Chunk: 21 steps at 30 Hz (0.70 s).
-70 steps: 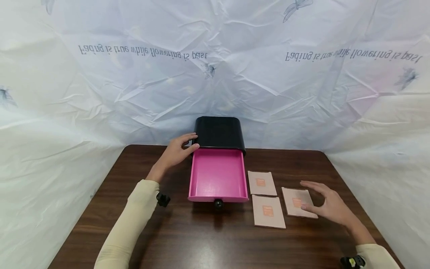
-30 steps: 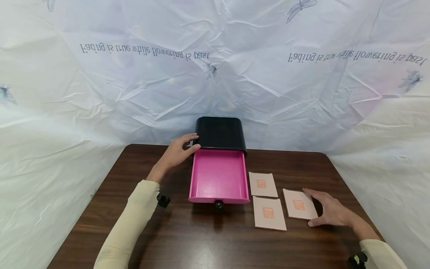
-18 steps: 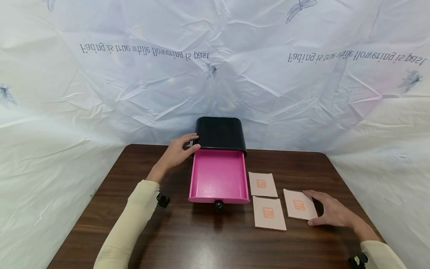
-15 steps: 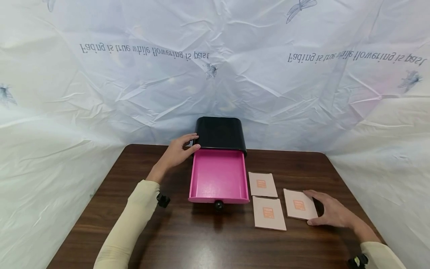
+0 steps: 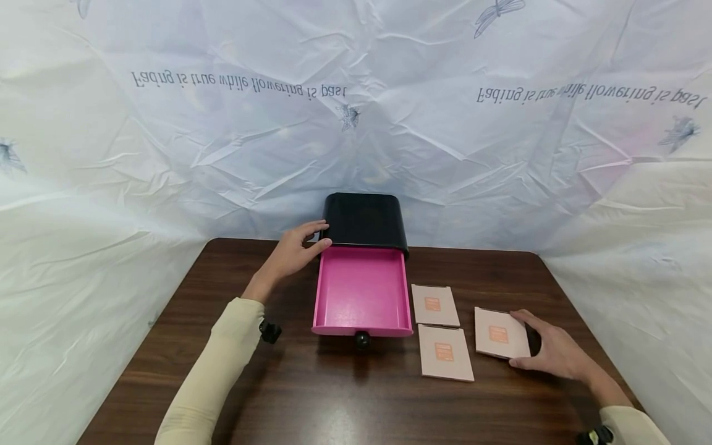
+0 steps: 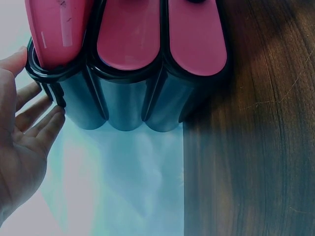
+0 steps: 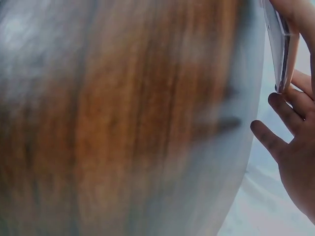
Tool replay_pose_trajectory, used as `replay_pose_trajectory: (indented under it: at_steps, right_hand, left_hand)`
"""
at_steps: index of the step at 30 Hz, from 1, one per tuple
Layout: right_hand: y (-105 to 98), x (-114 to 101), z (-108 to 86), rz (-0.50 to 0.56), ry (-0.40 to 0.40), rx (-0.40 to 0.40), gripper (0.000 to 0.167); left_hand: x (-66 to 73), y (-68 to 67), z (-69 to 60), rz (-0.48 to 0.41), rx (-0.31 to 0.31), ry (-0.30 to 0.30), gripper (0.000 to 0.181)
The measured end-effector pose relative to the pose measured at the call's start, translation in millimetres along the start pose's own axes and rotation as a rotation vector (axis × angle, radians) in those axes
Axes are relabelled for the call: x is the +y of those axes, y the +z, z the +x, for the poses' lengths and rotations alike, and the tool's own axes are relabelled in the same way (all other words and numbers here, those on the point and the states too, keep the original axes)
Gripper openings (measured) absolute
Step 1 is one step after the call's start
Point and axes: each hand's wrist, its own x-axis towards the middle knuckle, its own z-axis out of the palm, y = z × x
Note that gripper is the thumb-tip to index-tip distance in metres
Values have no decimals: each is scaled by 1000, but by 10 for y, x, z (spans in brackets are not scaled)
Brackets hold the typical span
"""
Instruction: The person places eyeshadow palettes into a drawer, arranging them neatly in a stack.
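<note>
The case [image 5: 500,334] is pinched by opposite edges in the right hand [image 5: 558,353], well right of the drawer [image 5: 361,290]; the box [image 5: 364,219] is touched by the left hand [image 5: 292,250], fingers loose. Probably light, stiff, slick, brittle — best held edgewise.

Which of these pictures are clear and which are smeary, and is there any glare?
Head view: mostly sharp, with pale glare on the near part of the table; left wrist view: the black drawer unit looks fairly crisp, under a bluish cast; right wrist view: the table is blurred and its edge looks bowed, while the right hand and the pale case look sharper.
</note>
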Motion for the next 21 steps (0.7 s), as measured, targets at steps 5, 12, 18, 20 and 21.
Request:
replay_pose_trajectory:
  at_steps: [5,12,18,20,21]
  right_hand:
    - [-67,-57,13,27,29,0,111]
    - [-233,-204,89,48,0,47,110]
    - [-356,-407,175,52,-24,84,109]
    - [-397,-503,205,59,-35,99,109]
    - [-418,-554,221,60,-43,108,109]
  left_hand:
    - [-1,1,2,-2,5,5,57]
    - [2,0,13,2,4,0,57]
    - [5,-3,10,-7,6,2,55]
    - [3,-1,7,-8,5,5,55]
    - [2,1,6,-7,6,5,55]
